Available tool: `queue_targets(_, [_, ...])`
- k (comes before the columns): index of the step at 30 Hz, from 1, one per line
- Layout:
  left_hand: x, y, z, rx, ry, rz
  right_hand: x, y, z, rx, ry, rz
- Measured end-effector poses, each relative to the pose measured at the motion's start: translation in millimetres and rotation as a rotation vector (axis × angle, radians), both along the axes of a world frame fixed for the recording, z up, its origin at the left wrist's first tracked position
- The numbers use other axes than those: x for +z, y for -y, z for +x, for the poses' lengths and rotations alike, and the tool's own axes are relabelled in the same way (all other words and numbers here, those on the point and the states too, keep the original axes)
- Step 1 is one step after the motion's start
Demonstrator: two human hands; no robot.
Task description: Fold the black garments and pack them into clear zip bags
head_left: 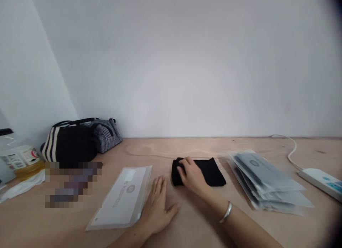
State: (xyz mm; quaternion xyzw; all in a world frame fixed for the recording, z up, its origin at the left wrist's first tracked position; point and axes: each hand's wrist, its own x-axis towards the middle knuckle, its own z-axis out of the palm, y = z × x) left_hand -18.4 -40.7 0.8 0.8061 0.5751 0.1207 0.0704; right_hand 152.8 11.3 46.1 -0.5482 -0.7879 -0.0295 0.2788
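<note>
A folded black cloth lies on the table in front of me. My right hand rests on its left part, fingers a little bent and spread over the fabric. My left hand lies flat on the tabletop with its fingers stretched out and its thumb apart. Just left of it, close to its edge, is a frosted zip bag with a grey printed logo and a white sheet or label inside. The cloth's part under my right palm is hidden.
To the right lies a stack of frosted zip bags with dark contents. Beyond it is a white power strip with a cable. Striped bags and a bottle of yellow liquid stand at left, near white tissue. A wall rises behind.
</note>
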Motion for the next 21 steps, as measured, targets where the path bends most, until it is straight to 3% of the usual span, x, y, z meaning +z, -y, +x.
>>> queue_targets(3, [3.2, 2.9, 2.1, -0.039, 0.004, 0.095, -15.3, -10.3, 41.6, -0.113, 0.019, -0.029])
queue_targets(6, [15.6, 5.2, 12.8, -0.200, -0.015, 0.177, -33.7, -18.4, 76.5, -0.121, 0.066, -0.078])
queue_targets(9, [27.7, 0.1, 36.1, -0.398, -0.049, 0.203, -50.5, -20.5, 92.0, -0.100, 0.124, -0.118])
queue_targets(11, [31.0, -7.9, 56.1, -0.463, -0.063, 0.218, -57.5, -20.5, 94.3, -0.087, 0.157, -0.135])
queue_targets(16, [30.4, -27.7, 86.0, -0.292, -0.131, 0.216, -60.1, -21.9, 95.1, -0.069, 0.209, -0.164])
queue_targets(21, [35.5, -33.6, 51.3, -0.067, -0.156, 0.160, -57.5, -24.1, 97.4, -0.075, 0.231, -0.196])
